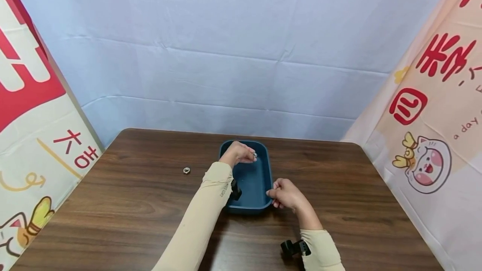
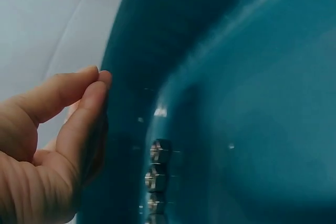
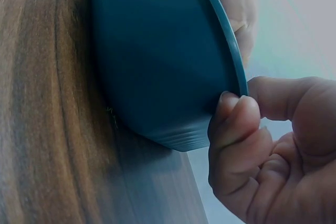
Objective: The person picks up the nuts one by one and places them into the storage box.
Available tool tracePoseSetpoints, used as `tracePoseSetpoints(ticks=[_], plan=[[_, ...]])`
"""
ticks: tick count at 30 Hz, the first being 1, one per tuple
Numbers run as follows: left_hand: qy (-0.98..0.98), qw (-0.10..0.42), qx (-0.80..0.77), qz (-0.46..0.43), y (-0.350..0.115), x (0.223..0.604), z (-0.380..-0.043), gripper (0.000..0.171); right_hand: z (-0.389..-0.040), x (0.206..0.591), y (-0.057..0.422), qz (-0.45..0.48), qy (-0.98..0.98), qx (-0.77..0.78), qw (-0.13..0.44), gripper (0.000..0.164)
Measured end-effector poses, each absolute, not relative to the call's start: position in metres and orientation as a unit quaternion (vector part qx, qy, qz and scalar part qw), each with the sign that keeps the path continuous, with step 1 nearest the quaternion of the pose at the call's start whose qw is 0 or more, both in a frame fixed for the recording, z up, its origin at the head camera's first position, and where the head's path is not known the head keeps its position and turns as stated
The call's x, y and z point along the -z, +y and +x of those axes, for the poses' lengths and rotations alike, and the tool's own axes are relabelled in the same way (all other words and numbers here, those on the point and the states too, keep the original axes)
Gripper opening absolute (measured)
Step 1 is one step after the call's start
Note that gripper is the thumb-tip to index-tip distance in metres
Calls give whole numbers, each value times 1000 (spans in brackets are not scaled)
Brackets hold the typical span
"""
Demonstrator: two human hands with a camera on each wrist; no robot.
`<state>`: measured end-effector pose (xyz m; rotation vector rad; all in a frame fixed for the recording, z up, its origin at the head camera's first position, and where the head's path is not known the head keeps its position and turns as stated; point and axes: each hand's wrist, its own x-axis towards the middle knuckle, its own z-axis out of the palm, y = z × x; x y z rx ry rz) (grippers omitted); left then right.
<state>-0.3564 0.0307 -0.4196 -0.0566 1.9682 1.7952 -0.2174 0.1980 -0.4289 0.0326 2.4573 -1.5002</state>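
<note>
A blue rectangular bin (image 1: 250,181) stands on the table with its long side pointing away from me. Over its far end is my left hand (image 1: 239,153), thumb and fingertips brought together; nothing shows between them in the left wrist view. Several metal nuts (image 2: 156,178) sit in a row on the bin floor against the wall, below that hand. Just past the fingertips a shiny nut (image 1: 255,154) shows in the head view. My right hand (image 1: 286,193) pinches the bin's near right rim between thumb and curled fingers. Another nut (image 1: 186,170) lies on the table, left of the bin.
The brown wooden table (image 1: 132,204) ends at a pale cloth backdrop (image 1: 226,74). Printed cloths hang at the left (image 1: 37,137) and right (image 1: 425,137) sides. A black wrist camera (image 1: 295,248) is on the right forearm, and another (image 1: 235,190) under the left wrist.
</note>
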Motion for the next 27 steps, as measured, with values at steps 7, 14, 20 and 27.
tracePoseSetpoints(ticks=[7, 14, 20, 27], plan=[[792, 211, -571, -38, 46, 430, -355, 25, -217, 429, 199, 10, 847, 516, 126, 15], [817, 240, -520, -64, 59, 437, -356, 19, -217, 428, 199, 1, 846, 516, 132, 14], [832, 267, -480, -77, 62, 441, -356, 12, -216, 426, 198, 0, 848, 514, 133, 13], [888, 225, -399, -38, 61, 442, -356, 11, -215, 426, 197, 4, 850, 510, 130, 13]])
